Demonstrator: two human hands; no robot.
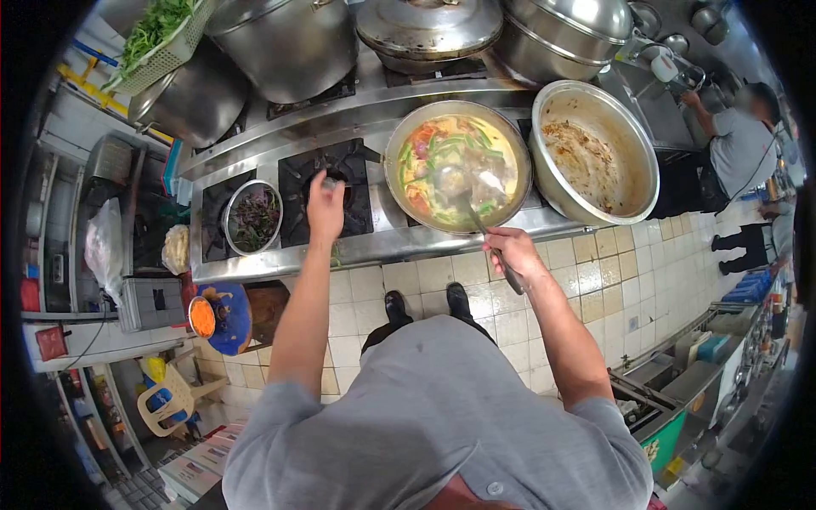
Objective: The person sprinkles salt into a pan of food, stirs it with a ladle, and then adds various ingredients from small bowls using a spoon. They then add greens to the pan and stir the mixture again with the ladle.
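My right hand (510, 249) grips the handle of a long ladle (476, 217) whose bowl sits in a wide pan (395, 140) of yellowish broth with red and green vegetables. My left hand (325, 206) reaches over the bare gas burner (336, 170) to the left of that pan, with a small dark object at its fingertips; what it is cannot be made out. Both arms stretch forward from my grey shirt.
A big, nearly empty metal basin (633, 144) stands right of the pan. A small bowl of dark leaves (252, 217) sits on the left burner. Large lidded pots (289, 42) line the back. Another person (739, 140) works at the far right.
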